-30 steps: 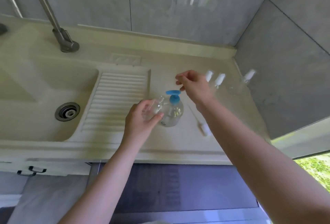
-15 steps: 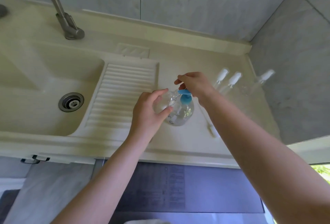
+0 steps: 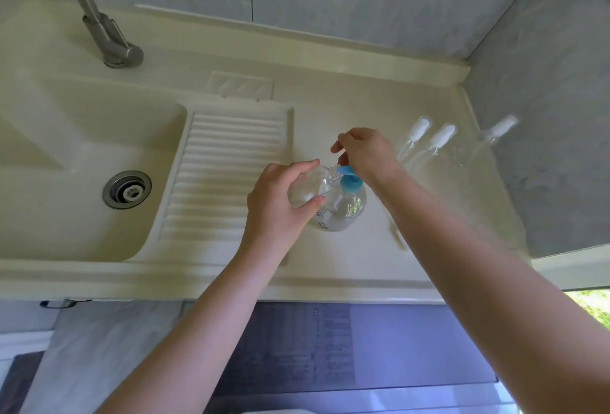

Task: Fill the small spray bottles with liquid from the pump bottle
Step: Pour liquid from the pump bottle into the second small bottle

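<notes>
A person's left hand point(image 3: 280, 202) grips a small clear spray bottle point(image 3: 310, 187), tilted so its open neck meets the blue nozzle of the pump bottle point(image 3: 343, 205), which stands on the desk point(image 3: 346, 258) at the picture's centre. The right hand point(image 3: 366, 153) sits atop the blue pump head point(image 3: 348, 181), fingers bent over it; a second ago it hovered above, well clear, so pumping appears to be starting and liquid should soon reach the small bottle. Three capped spray bottles wait at two o'clock: two side by side point(image 3: 425, 139), a third point(image 3: 491, 136) nearer the wall. The sink point(image 3: 82, 163) lies at nine o'clock.
</notes>
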`<action>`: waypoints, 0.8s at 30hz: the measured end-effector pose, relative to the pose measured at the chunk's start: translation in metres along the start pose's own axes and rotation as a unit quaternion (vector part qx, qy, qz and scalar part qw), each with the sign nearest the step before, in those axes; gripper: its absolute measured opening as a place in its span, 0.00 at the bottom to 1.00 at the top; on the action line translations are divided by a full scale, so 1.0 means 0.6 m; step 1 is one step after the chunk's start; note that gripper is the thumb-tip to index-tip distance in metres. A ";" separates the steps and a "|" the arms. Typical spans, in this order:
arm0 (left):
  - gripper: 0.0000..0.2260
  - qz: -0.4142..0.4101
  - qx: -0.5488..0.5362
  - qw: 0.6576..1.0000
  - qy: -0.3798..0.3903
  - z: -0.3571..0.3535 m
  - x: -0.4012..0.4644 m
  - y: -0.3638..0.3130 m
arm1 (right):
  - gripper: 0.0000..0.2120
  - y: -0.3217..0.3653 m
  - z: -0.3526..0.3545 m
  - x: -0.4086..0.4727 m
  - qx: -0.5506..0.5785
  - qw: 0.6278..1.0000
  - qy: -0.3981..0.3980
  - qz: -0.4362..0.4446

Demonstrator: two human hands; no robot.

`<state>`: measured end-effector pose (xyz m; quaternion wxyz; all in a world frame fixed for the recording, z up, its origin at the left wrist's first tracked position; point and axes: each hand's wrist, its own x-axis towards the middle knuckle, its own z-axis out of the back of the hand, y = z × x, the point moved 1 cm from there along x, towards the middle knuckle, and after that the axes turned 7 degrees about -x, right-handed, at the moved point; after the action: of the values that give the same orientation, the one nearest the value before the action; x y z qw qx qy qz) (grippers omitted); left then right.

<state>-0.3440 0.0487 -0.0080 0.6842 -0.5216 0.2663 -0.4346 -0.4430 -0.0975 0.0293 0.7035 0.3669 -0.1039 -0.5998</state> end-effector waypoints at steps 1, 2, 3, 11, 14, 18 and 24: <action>0.24 -0.002 0.003 1.000 0.001 -0.001 0.003 0.001 | 0.13 -0.001 -0.002 0.000 -0.004 1.000 -0.018 0.007; 0.24 -0.003 0.006 1.000 0.005 -0.001 0.004 0.003 | 0.13 -0.004 -0.006 -0.001 -0.010 0.999 -0.032 0.011; 0.24 -0.003 0.004 1.000 0.006 -0.002 0.005 0.004 | 0.13 -0.004 -0.008 -0.003 -0.017 0.999 -0.041 0.013; 0.25 -0.016 -0.007 1.000 0.006 0.005 0.004 0.006 | 0.18 0.009 0.004 0.002 -0.020 1.000 0.012 0.009; 0.25 -0.019 -0.009 1.000 0.006 0.004 0.008 0.003 | 0.18 0.004 -0.003 0.001 -0.039 0.999 0.008 0.009; 0.25 -0.032 0.013 0.999 0.008 0.000 0.013 0.004 | 0.19 -0.005 -0.001 -0.005 -0.050 0.999 -0.018 -0.004; 0.25 -0.046 0.054 0.997 -0.005 0.005 0.016 0.002 | 0.18 0.018 0.014 -0.004 -0.007 0.996 0.075 -0.051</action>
<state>-0.3365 0.0420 -0.0072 0.6921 -0.4980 0.2146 -0.4764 -0.4405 -0.0986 0.0427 0.6799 0.4108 -0.0283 -0.6067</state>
